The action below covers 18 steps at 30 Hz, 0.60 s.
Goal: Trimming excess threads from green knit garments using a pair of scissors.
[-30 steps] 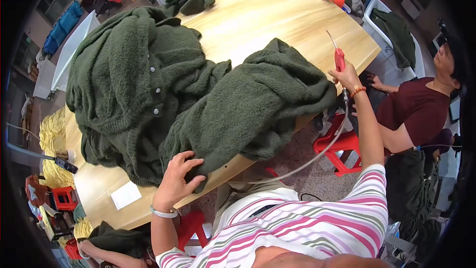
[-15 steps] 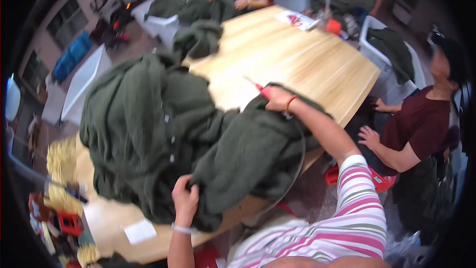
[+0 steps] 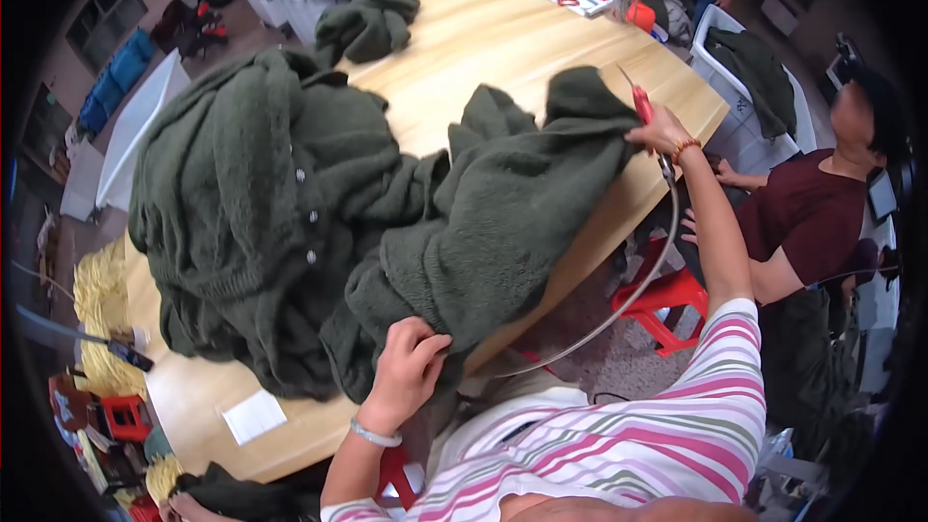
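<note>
A dark green knitted garment point(image 3: 503, 222) is spread toward me over the table edge. My left hand point(image 3: 404, 372) pinches its near side, fingers closed on the knit. At its far right end, my right hand point(image 3: 667, 131) grips the cloth edge and also holds a red-handled tool point(image 3: 641, 104) with a thin pointed metal tip, aimed up and away. From beneath the right wrist a clear hose or cable point(image 3: 633, 295) curves down toward my waist; where it attaches is hidden. Left of the garment lies a big heap of green knitwear point(image 3: 242, 193), with a row of buttons showing.
The wooden table point(image 3: 503, 29) bears a white paper point(image 3: 253, 418) near left and a smaller green bundle point(image 3: 367, 24) at the back. A person in maroon point(image 3: 807, 213) sits at right near a red stool point(image 3: 667, 307). White bins point(image 3: 710, 34) of garments stand around.
My right hand has moved right with the tool, pulling the garment's edge out and up. My left hand has shifted slightly right along the cloth. The view has tilted down a little.
</note>
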Tool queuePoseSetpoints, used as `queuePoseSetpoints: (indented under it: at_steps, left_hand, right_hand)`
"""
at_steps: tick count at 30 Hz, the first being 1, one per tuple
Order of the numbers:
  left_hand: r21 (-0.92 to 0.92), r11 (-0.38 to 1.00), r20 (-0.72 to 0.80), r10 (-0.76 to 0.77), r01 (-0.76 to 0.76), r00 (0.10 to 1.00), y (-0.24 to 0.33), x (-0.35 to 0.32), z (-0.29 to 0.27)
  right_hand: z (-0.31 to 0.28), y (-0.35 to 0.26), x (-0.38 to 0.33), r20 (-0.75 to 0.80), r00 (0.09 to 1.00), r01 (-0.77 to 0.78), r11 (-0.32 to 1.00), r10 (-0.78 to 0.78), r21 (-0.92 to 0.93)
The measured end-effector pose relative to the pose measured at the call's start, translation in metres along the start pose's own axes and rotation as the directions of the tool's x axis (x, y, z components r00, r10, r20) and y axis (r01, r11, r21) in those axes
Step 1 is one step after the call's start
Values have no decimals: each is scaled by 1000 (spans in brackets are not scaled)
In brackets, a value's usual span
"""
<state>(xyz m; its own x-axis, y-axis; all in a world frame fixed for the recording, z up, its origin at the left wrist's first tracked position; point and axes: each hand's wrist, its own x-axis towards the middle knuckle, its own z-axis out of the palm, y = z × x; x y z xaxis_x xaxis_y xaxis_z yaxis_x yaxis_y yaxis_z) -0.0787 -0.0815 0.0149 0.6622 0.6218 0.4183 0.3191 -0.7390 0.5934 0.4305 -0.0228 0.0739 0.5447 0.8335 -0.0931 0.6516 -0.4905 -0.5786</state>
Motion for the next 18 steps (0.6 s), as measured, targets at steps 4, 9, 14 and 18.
queuePoseSetpoints:
  at_steps: [4,9,14,18]
  left_hand:
    - [-146,976,49,-158,164,986,6,-5,17]
    - [-556,670,-68,-626,492,777,-3,-28,38]
    - [-817,209,220,-748,537,627,0,-17,48]
    - [-694,482,213,-572,534,792,16,-19,45]
  right_hand:
    - [12,32,-14,73,997,-2,997,-4,81]
    - [39,-53,-12,107,975,192,980,-197,52]
    - [112,-108,1,72,829,559,814,-555,-157]
    - [138,-175,-34,351,797,557,823,-492,-112]
